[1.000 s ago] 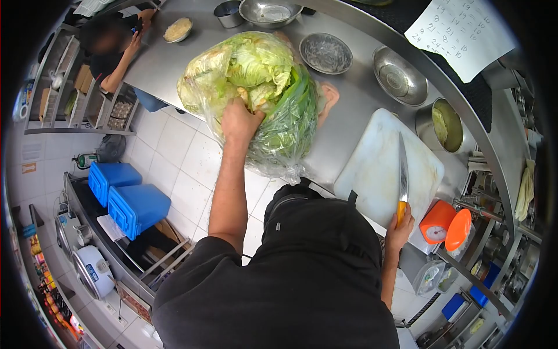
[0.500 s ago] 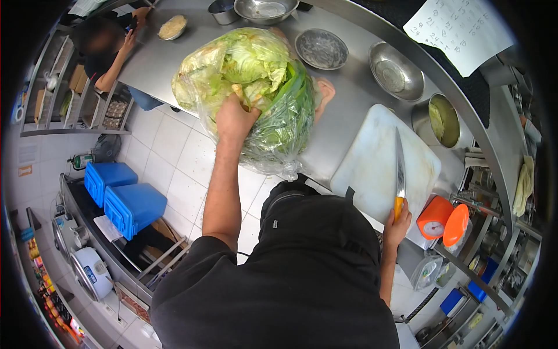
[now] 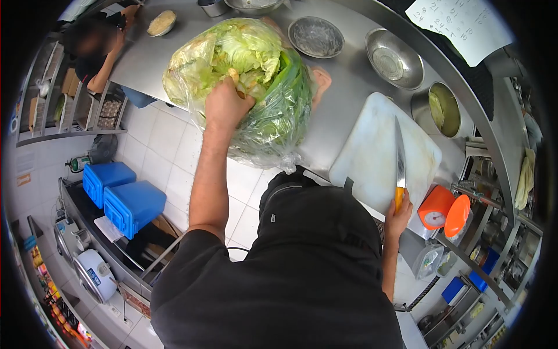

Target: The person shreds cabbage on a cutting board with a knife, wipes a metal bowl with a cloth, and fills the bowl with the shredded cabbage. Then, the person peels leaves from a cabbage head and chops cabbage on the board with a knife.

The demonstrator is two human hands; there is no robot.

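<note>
A clear plastic bag (image 3: 273, 142) full of leafy greens lies at the table's near edge, its knotted end towards my body. Pale green lettuce (image 3: 250, 55) shows at its open side, and darker green leaves press against the film. My left hand (image 3: 226, 104) reaches in with curled fingers closed on the lettuce; a yellowish stub sticks up beside them, and the fingertips are partly hidden. On the right, my right hand (image 3: 399, 210) is closed around the yellow handle of a knife (image 3: 400, 157). Its long blade lies over a white cutting board (image 3: 372, 145), pointing away from me.
Metal bowls (image 3: 395, 58) and a pot (image 3: 436, 109) with a pale green piece inside line the far side. An orange scale (image 3: 434, 207) sits beside the board. Another person (image 3: 93, 49) is at the table's left end. Blue bins (image 3: 133, 206) stand at left.
The view has shifted slightly, so the table things sit a little higher in it. My left hand stays at the lettuce, and the knife keeps its place over the board.
</note>
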